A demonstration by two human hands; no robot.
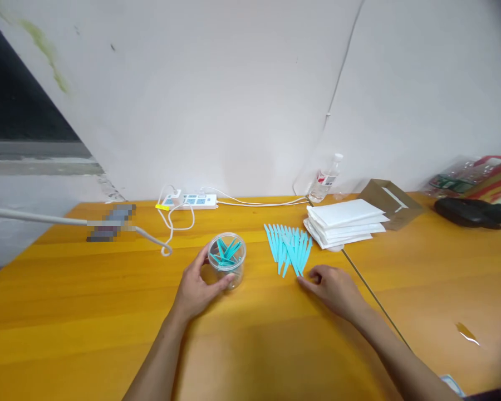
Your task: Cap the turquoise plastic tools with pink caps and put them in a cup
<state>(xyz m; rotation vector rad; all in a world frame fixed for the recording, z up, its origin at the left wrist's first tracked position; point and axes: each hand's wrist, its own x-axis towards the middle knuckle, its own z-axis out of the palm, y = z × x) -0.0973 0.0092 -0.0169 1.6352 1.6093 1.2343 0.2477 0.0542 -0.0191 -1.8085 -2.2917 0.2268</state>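
A clear round plastic jar (234,273) with several turquoise plastic pieces (226,252) inside stands on the wooden table. My left hand (198,287) is wrapped round its left and near sides. To the right of the jar, several long turquoise pieces (290,245) lie fanned out and partly overlapping on the table. My right hand (332,287) is at the near right edge of this fan, its fingers curled and its thumb and fingertips by the lower end of one piece. Whether it grips that piece is too small to tell.
White packets (344,220) are stacked behind my right hand, near a water bottle (325,179) and a cardboard box (390,203). A power strip (196,201) with white cables lies by the wall. A black case (471,213) is far right, a blurred phone-like object (112,223) left.
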